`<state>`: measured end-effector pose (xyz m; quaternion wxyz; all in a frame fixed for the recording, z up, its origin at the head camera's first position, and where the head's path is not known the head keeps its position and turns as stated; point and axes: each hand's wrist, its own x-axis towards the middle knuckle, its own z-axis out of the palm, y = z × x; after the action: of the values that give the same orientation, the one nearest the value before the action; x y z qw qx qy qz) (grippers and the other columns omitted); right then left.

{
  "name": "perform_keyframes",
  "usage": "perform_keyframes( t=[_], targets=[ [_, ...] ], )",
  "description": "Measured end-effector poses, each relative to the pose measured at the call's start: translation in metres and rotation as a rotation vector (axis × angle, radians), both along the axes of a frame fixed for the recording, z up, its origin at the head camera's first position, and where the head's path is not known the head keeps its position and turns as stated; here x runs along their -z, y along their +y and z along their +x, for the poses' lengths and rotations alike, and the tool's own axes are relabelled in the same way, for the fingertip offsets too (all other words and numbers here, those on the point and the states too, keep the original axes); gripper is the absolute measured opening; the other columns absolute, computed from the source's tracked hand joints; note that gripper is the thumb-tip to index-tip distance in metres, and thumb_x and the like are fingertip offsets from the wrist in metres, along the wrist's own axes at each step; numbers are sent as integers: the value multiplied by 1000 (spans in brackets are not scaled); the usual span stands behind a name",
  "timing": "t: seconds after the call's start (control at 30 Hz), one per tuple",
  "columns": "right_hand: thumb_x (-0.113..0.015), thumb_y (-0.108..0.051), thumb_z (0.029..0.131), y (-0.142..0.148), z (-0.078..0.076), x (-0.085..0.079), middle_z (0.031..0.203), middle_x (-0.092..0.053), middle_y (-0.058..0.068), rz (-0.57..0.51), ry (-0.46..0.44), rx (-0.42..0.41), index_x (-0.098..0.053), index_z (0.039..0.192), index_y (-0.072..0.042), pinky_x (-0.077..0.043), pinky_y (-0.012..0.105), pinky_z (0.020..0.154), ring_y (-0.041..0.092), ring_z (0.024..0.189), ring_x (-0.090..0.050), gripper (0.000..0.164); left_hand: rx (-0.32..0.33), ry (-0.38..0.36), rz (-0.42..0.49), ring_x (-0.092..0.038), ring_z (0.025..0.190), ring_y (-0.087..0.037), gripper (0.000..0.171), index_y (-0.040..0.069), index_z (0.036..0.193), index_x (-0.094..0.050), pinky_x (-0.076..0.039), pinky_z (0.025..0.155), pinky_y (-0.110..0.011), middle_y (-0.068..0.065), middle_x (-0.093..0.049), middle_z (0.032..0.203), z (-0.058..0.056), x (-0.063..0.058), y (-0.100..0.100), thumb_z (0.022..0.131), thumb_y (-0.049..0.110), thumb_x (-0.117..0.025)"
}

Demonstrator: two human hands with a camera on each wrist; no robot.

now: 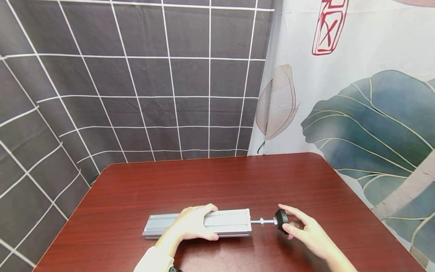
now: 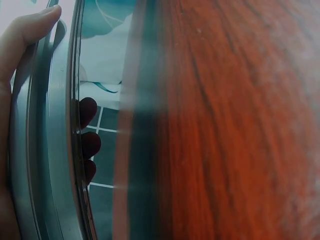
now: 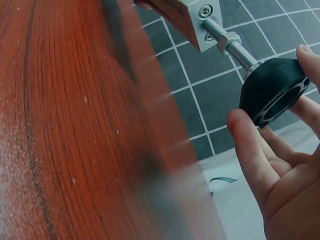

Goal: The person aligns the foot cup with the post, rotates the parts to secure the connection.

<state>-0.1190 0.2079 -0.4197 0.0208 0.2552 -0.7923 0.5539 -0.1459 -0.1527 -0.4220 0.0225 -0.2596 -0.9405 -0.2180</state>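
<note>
I've got L hand (image 1: 193,223) wrapped round the metal bar (image 1: 232,223), abt mid-length: thumb on the near side, fingers over the far side. L wrist cam shows 3 fingertips poking past the bar w/ a gap btwn it and the table (image 1: 204,181), so I read it as lifted, not resting flat.

R hand (image 1: 307,230) is pinching the black foot (image 1: 281,221), thumb nearside, fingers farside, by its rim. R wrist cam has the foot's hollow face turned twd my R palm.

Key relation: the axis. Bar's long axis runs L to R, approx parallel to the table's far edge, and the threaded rod (image 1: 270,221) sticks out of its R end plate (image 3: 196,25) pretty much on that same line. Foot sits on the rod's outer end, so R hand is dead in line, just off the bar's R end. Bar's body lies L of R hand; L hand is the one on it.

R is nearest the foot & also nearer the nut (image 1: 261,221) partway along the rod; L is well back. IMO any twist by R hinges on keeping rod & bar collinear, w/ L as the anchor. Can't tell if the thread is tight.
</note>
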Motion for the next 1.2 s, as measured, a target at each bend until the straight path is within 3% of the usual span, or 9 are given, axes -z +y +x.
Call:
perform_keyframes(
  t=[0.17, 0.3, 0.43, 0.57, 0.77, 1.0, 1.07, 1.2],
  targets=[
    [-59, 1, 87, 1, -1, -2, 106, -60, 0, 4, -10, 3, -50, 133, -14, -51, 30, 60, 20, 60, -62, 49, 2, 4, 1, -61, 92, -7, 69, 30, 116, -56, -44, 79, -36, 14, -64, 106, 1, -1, 1, 56, 60, -73],
    [-61, 0, 86, 4, -2, -3, 110, -56, -4, 20, -73, -17, -46, 136, -12, -51, 29, 62, 21, 63, -63, 54, -1, -3, 7, -61, 94, -8, 70, 29, 116, -57, -45, 80, -36, 13, -64, 107, 0, -1, 0, 56, 61, -74],
    [-65, 0, 83, 9, -1, -5, 122, -46, -11, 48, -157, -38, -34, 143, -14, -51, 27, 71, 18, 83, -65, 69, -9, -8, 17, -60, 93, -7, 70, 29, 116, -57, -45, 79, -35, 14, -64, 106, -1, -1, -1, 56, 61, -74],
    [-66, 1, 82, 14, -1, -5, 134, -38, -16, 56, -157, -70, -26, 146, -15, -49, 28, 82, 10, 107, -58, 78, -16, -13, 27, -60, 91, -7, 70, 30, 116, -57, -45, 77, -35, 15, -64, 105, -3, -2, -1, 56, 61, -74],
    [-64, 10, 80, 16, -5, -4, 141, -35, -9, 18, 13, -189, -23, 145, -3, -45, 26, 89, 5, 119, -48, 78, -22, -29, 29, -59, 91, -7, 69, 31, 116, -57, -45, 78, -36, 16, -63, 105, -2, -4, -2, 56, 61, -74],
    [-65, 17, 75, 14, -8, -2, 146, -27, 10, -30, 201, -274, -33, 139, 6, -37, 18, 96, 8, 125, -41, 72, -20, -41, 24, -60, 93, -8, 70, 30, 117, -57, -45, 79, -36, 14, -64, 106, -2, -4, -2, 56, 61, -74],
    [-63, 20, 73, 13, -8, -1, 145, -27, 14, -41, 229, -293, -36, 136, 8, -37, 19, 95, 10, 124, -43, 70, -22, -44, 23, -60, 93, -8, 70, 30, 116, -57, -45, 79, -36, 14, -64, 106, -2, -4, -2, 56, 61, -74],
    [-63, 19, 75, 13, -7, -2, 144, -29, 8, -14, 207, -271, -42, 133, 5, -41, 19, 92, 9, 120, -47, 63, -22, -45, 24, -59, 91, -7, 69, 31, 115, -57, -44, 78, -36, 15, -63, 104, -3, -4, -2, 56, 61, -74]
  ],
)
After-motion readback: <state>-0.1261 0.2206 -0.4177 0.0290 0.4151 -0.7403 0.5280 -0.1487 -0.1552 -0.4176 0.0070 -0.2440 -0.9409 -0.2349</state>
